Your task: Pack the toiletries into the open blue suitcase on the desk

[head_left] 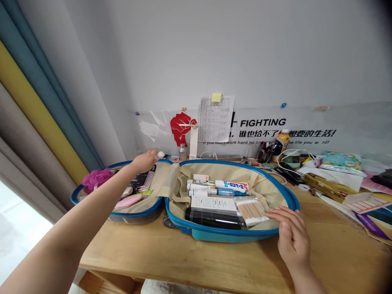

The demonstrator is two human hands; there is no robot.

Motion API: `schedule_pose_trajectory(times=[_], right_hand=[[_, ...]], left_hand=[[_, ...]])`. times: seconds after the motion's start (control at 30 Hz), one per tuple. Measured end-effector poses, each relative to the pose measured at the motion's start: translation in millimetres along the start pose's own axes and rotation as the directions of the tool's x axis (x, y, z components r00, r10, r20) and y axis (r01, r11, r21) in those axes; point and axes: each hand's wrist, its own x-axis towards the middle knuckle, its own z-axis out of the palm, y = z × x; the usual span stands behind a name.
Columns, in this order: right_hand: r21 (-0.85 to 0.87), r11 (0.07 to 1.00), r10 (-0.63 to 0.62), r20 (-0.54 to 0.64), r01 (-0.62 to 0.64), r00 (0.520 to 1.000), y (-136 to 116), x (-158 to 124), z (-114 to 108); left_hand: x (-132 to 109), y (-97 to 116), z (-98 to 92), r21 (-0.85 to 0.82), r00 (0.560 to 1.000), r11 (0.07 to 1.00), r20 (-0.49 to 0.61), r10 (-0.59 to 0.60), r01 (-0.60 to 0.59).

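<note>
My left hand (144,161) reaches over the far side of the suitcase's left half, its fingers closed on a small white round object (161,154) whose kind I cannot make out. A small blue suitcase (241,233) lies open on the wooden desk. Over its right front rim rests my right hand (292,237), fingers stretched out beside a pack of cotton swabs (251,211). In that half lie a toothpaste box (232,186), a blue tube (232,192), white tubes (199,188), a white printed box (213,204) and a black cylinder (214,218).
The left half holds a purple bath puff (97,179) and a pink item (130,201). Behind the suitcase stand a small bottle (183,152) and a white lamp-like post (194,142). Clutter to the right includes a yellow bottle (281,142) and a wipes pack (341,160).
</note>
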Motion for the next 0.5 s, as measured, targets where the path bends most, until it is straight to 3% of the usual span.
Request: schedule_pose_trajectory(times=[0.13, 0.27, 0.37, 0.5], right_hand=[[0.001, 1.0, -0.021, 0.002, 0.021, 1.0, 0, 0, 0], [-0.005, 1.0, -0.024, 0.0, 0.024, 1.0, -1, 1, 0], [-0.007, 0.998, -0.054, -0.003, 0.054, 0.999, -2, 2, 0], [-0.008, 0.997, -0.075, -0.009, 0.075, 0.997, -2, 2, 0]], left_hand=[[21, 77, -13.7, -0.108, 0.959, 0.955, 0.034, 0.283, -0.278], [34, 134, -4.0, -0.175, 0.885, 0.897, 0.17, 0.434, -0.406], [41, 153, 7.8, -0.187, 0.851, 0.887, 0.255, 0.459, -0.423], [45, 157, 18.7, -0.195, 0.829, 0.887, 0.317, 0.461, -0.419]])
